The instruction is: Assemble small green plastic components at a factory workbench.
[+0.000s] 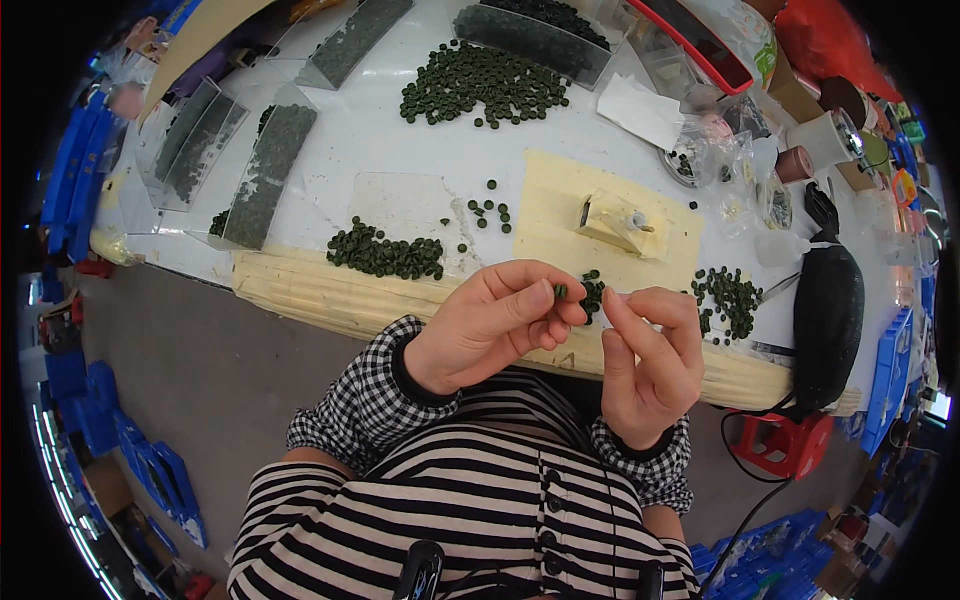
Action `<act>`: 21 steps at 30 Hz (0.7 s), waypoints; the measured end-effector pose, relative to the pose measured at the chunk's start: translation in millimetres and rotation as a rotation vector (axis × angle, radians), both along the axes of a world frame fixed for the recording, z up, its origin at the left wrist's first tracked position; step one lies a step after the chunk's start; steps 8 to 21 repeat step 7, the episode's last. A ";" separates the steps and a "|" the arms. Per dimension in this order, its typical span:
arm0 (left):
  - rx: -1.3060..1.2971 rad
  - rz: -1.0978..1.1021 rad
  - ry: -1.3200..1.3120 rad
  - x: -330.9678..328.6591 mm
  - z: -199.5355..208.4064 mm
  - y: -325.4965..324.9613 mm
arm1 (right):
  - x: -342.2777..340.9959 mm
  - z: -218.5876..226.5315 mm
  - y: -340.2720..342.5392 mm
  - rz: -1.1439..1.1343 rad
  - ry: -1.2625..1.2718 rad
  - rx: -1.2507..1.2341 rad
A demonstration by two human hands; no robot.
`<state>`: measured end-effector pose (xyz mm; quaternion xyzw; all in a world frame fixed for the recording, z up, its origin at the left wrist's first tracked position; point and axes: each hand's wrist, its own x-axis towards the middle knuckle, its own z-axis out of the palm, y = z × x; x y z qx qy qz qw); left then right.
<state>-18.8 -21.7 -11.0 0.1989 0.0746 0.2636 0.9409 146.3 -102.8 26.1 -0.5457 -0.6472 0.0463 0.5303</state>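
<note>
My left hand (492, 325) pinches a small dark green disc (560, 291) between thumb and forefinger, raised above the table's near edge. My right hand (650, 355) is close beside it, thumb and forefinger pinched together at something thin and pale that is too small to make out. A few more green discs (592, 290) lie on the table just behind the fingers. Heaps of the same discs lie to the left (385, 254), to the right (728, 296) and farther back (480, 84). A small cream block fixture (612, 218) with a metal pin stands on a cream mat (560, 200).
Clear narrow trays of green discs (268, 175) lie at the left and back (535, 38). A black tool with a cable (826, 310) rests at the right edge, beside tape rolls (795, 163) and plastic bags (705, 150). Blue crates (150, 470) stand on the floor.
</note>
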 end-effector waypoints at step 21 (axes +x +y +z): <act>-0.007 -0.004 -0.014 -0.1 -2.2 -0.7 | -0.3 -0.3 -1.3 -0.007 0.003 -0.017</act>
